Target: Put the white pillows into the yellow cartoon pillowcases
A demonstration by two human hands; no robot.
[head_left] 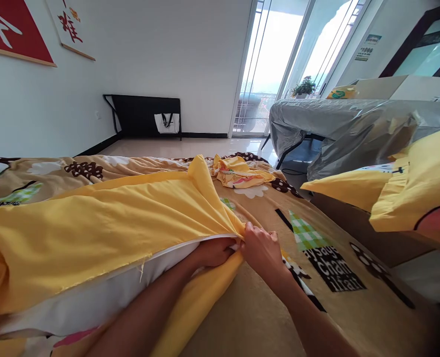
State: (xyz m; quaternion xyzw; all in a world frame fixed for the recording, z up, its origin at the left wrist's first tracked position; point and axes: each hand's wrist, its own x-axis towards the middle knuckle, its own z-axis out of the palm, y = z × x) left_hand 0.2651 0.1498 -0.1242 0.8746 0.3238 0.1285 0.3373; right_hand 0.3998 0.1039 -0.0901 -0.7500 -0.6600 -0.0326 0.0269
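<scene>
Yellow cover (pixel 111 208), open along a frayed edge
Spread wrinkled from left to centre; white insert (pixel 93 297) showing inside, lower left.

Wall (pixel 175 49): a red banner (pixel 22 42) hung beside a white banner (pixel 70 25);
Black panel (pixel 141 109): stood behind a white bag (pixel 172 127);
Glass door (pixel 272 59): had a plant (pixel 304 86) near it;
Plastic sheet (pixel 316 116): lay below a pale box (pixel 394 88).

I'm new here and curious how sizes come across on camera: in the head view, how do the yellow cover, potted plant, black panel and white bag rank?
1. Yellow cover: by far the largest, helped by being nearest the camera.
2. Black panel.
3. White bag and potted plant: too alike to rank.
</scene>
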